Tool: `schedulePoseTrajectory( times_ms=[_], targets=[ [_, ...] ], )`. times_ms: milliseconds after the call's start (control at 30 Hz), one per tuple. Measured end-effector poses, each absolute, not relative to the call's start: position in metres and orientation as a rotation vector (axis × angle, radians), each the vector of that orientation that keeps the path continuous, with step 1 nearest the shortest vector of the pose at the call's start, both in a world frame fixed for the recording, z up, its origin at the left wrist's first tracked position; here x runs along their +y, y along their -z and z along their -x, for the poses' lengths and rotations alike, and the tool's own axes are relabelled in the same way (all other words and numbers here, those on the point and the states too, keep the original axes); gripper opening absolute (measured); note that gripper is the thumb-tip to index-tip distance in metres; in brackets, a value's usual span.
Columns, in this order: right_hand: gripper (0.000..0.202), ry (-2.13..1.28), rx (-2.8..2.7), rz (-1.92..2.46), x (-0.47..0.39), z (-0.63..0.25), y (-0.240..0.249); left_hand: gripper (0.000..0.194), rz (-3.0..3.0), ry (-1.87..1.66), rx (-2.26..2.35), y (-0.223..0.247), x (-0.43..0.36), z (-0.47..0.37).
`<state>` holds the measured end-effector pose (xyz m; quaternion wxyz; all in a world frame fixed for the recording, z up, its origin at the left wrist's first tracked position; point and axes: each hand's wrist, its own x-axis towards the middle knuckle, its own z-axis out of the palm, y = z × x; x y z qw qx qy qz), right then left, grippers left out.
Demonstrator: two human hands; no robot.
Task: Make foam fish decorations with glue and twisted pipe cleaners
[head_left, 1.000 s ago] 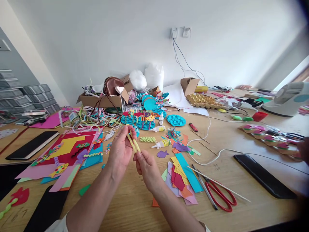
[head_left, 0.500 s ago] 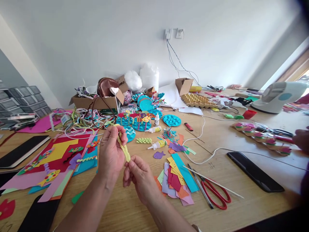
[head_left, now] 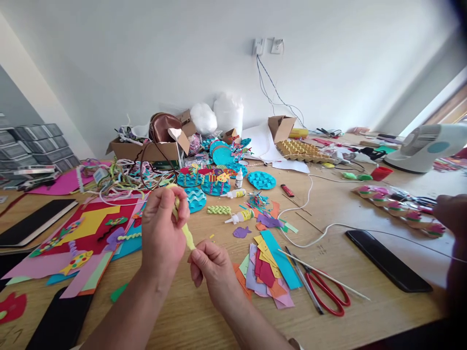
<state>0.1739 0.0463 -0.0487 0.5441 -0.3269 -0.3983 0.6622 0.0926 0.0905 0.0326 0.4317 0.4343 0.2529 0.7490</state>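
Both hands hold a fuzzy yellow pipe cleaner (head_left: 188,237) above the table, stretched slanting between them. My left hand (head_left: 163,228) is closed around its upper part, which bends over the fingers. Its lower end is pinched between thumb and forefinger of my right hand (head_left: 213,267). Beyond my hands, a braided green pipe cleaner piece (head_left: 219,210) lies on the wood beside a glue bottle (head_left: 241,217) and a purple paper fish (head_left: 241,232).
Paper scraps (head_left: 260,272), red-handled scissors (head_left: 328,294) and a black phone (head_left: 386,260) lie to the right. Coloured sheets (head_left: 87,228) cover the left. Blue-painted discs (head_left: 261,180) and a pipe cleaner heap (head_left: 124,175) are farther back. Another person's hand (head_left: 452,211) shows at the right edge.
My left hand has turned slightly and its fingers have curled further over the pipe cleaner. My right hand has moved a little down and right, still pinching the lower end.
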Motion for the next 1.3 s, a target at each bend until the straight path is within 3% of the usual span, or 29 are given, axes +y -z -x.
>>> schedulePoseTrajectory(
  times_ms=[633, 1300],
  targets=[
    [0.045, -1.411, -1.255, 0.934, 0.049, -0.178, 0.06, 0.019, -0.836, -1.759, 0.63, -0.023, 0.099, -0.083],
    [0.043, -1.614, -1.138, 0.765, 0.048, -0.152, 0.044, 0.018, -0.737, -1.715, 0.571, -0.043, 0.101, -0.055]
  ],
)
